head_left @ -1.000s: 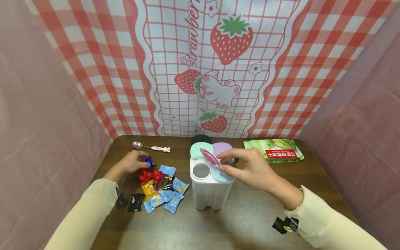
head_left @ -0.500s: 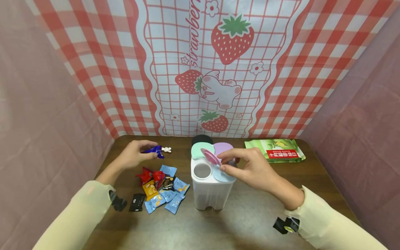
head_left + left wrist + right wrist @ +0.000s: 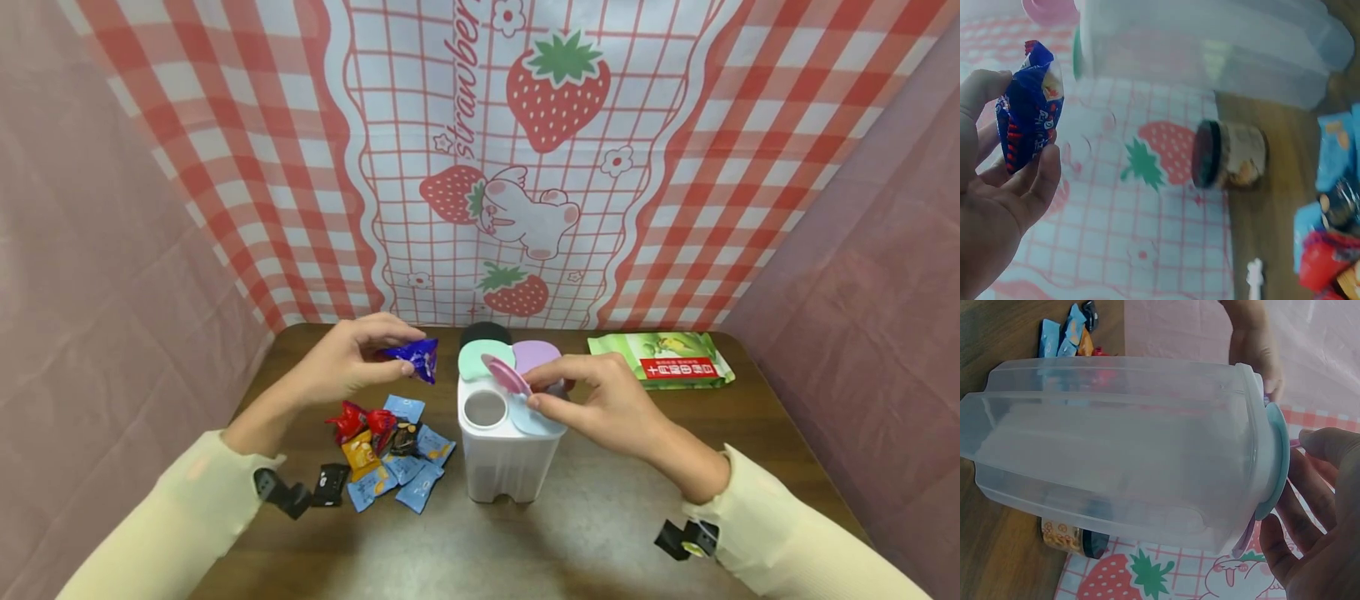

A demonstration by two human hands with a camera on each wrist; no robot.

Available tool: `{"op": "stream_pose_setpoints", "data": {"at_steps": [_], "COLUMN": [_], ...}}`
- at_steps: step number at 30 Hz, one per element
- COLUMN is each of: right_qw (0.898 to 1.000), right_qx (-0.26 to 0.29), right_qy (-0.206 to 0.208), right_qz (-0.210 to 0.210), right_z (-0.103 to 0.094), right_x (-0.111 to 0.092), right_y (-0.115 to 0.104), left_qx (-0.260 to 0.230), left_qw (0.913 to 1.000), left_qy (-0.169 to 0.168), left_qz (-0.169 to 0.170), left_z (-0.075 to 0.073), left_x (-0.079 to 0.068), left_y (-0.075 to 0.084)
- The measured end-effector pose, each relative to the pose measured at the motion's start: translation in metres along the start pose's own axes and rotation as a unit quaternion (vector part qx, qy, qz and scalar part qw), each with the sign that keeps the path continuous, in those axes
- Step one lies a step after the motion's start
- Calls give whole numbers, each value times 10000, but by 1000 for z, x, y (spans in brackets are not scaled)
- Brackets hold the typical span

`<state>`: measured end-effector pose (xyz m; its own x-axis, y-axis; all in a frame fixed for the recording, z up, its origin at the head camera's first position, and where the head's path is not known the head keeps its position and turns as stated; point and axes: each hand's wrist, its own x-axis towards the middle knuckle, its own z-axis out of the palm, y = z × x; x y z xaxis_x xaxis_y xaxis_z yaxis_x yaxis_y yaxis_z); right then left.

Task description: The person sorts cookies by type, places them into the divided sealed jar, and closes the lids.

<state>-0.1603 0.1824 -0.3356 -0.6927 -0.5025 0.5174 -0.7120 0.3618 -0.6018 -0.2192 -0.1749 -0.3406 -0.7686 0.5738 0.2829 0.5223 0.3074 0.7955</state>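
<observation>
My left hand (image 3: 348, 358) pinches a candy in a shiny dark blue wrapper (image 3: 422, 360), raised left of the container; in the left wrist view the wrapped candy (image 3: 1030, 109) sits between thumb and fingers. At the middle of the table stands a tall translucent white container (image 3: 510, 467) with mint, purple and light blue lids on top. Thumb and fingers of my right hand (image 3: 607, 408) pinch a pink lid (image 3: 504, 375), which is tilted up. Left of that lid, a round opening (image 3: 485, 409) in the container's top lies uncovered.
Red, yellow, black and light blue wrapped candies (image 3: 405, 467) lie in a loose pile left of the container. A dark-lidded jar (image 3: 1241, 156) stands behind it. A green packet (image 3: 663, 362) lies at back right. A spoon's white handle (image 3: 1255, 278) shows near the pile.
My left hand has lifted the blue-wrapped candy from beside the pile and carried it up and right, toward the container. The right hand keeps the pink lid raised in the same spot.
</observation>
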Motion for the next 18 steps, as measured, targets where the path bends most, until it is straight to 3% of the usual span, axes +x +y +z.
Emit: {"op": "stream_pose_setpoints", "data": {"at_steps": [8,12,18], "right_qw": [10000,10000,10000], "right_qx": [-8,11,-12], "right_qy": [-12,-3,-6], "right_qz": [64,98,74], "right_z": [-1,0,0], "right_x": [1,0,0], "right_y": [0,1,1], "left_qx": [-639,-713,-768], "left_qw": [9974,9959,9941], "left_qy": [-303,-523,-760], "left_qz": [163,172,-78], "left_z": [16,24,36], "left_x": [5,8,15], "left_y": [31,40,46]}}
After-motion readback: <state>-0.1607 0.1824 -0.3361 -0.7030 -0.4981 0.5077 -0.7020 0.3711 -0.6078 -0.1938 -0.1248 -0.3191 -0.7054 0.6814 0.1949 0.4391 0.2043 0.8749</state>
